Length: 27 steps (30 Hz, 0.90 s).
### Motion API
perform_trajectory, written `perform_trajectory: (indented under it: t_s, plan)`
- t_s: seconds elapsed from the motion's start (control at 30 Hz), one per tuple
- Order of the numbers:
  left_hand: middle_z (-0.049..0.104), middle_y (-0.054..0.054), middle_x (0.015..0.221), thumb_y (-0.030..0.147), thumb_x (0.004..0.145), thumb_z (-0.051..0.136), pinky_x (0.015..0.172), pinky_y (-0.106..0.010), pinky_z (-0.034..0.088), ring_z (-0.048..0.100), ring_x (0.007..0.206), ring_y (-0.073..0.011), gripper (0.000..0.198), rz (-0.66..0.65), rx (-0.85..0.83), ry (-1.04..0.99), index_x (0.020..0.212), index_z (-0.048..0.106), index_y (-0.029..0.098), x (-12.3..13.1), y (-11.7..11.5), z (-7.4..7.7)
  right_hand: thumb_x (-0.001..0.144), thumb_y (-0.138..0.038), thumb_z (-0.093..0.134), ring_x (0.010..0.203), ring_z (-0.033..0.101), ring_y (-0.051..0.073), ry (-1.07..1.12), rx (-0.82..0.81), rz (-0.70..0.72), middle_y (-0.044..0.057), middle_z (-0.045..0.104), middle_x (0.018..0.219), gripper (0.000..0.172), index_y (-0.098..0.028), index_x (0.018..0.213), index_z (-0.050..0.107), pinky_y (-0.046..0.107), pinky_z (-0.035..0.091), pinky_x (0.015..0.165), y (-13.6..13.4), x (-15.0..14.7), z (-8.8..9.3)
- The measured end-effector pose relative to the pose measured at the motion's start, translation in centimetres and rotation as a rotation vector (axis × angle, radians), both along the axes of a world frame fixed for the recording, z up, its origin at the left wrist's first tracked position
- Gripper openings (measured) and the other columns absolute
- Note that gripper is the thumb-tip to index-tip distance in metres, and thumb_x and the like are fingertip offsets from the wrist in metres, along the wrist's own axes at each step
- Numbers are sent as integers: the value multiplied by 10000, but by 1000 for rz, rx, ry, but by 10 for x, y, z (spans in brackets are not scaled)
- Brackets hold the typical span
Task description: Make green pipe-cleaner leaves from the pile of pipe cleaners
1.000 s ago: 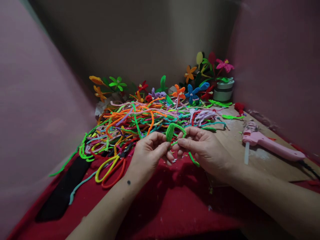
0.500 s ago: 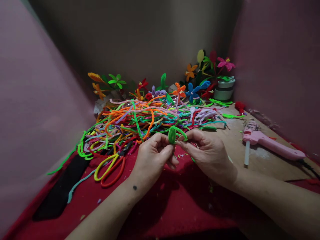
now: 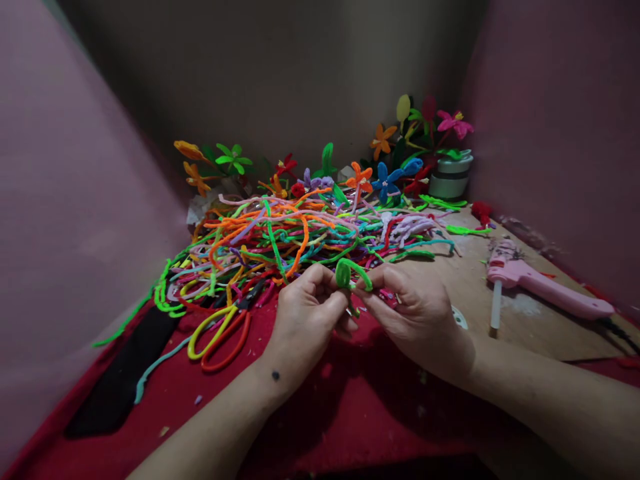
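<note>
A green pipe cleaner (image 3: 345, 272), bent into a flat leaf-like loop with an arched strand, stands up between my two hands. My left hand (image 3: 310, 317) pinches it near the base between thumb and forefinger. From the other side, my right hand (image 3: 413, 310) has thumb and fingers closed at the end of the arched strand. A short green bit shows just below the pinch. Just beyond my hands lies a tangled heap of colourful pipe cleaners (image 3: 280, 230). Scissors (image 3: 225, 333) with yellow and red handles lie left of my left hand.
A pink glue gun (image 3: 545, 287) with a glue stick rests on a wooden board (image 3: 545, 337) at right. Pipe-cleaner flowers and a pale pot (image 3: 451, 177) stand at the back. A black flat object (image 3: 120, 380) lies on the red cloth (image 3: 320, 427). Walls close in both sides.
The arched green strand has tipped slightly, and a short green bit now shows below the fingers. My right hand has turned a little, still pinching. The view has shifted slightly.
</note>
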State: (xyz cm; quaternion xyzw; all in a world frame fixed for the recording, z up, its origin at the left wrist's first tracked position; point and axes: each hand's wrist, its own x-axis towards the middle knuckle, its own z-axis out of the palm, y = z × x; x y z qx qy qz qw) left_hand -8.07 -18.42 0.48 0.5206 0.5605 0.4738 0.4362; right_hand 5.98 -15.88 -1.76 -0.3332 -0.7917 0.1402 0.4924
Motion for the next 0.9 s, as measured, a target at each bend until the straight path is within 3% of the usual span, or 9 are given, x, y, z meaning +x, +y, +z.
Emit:
perform_trajectory:
  t_s: [0.13, 0.33, 0.5, 0.7, 0.9]
  plan:
    - [571, 42, 467, 148, 709, 544, 393, -243, 503, 595, 399, -145, 86, 22, -7, 9, 690, 462, 166, 0, 0, -4, 815, -198, 502, 604, 547, 132, 1, -51, 23, 31, 601, 636, 142, -183, 691, 567, 256, 421, 600, 2, -1, -2]
    - [553, 52, 528, 165, 723, 556, 408, -243, 506, 598, 419, -135, 80, 17, 58, 38, 715, 477, 166, 0, 1, -9, 771, -187, 559, 582, 534, 114, 91, -286, 4, -1, 598, 631, 103, -180, 680, 608, 237, 398, 572, 6, -1, -3]
    - [597, 27, 685, 165, 738, 551, 431, -236, 515, 602, 470, -114, 84, -31, 101, 11, 822, 542, 166, 2, -1, -9, 748, -212, 594, 609, 540, 124, 194, -456, 80, 4, 609, 644, 101, -164, 664, 624, 245, 406, 591, 6, -3, -2]
    - [618, 13, 661, 197, 722, 583, 428, -236, 514, 603, 473, -122, 109, -22, 68, -32, 825, 592, 161, 0, 0, -8, 717, -222, 619, 618, 542, 133, 281, -669, 218, 2, 609, 633, 96, -153, 653, 637, 251, 419, 597, 10, -2, 5]
    - [596, 23, 574, 213, 690, 625, 410, -232, 511, 609, 456, -139, 143, 26, 70, -73, 818, 612, 151, -2, 2, 4, 746, -273, 603, 630, 534, 129, 284, -636, 233, 9, 619, 664, 141, -170, 685, 677, 245, 408, 587, 11, 3, 16]
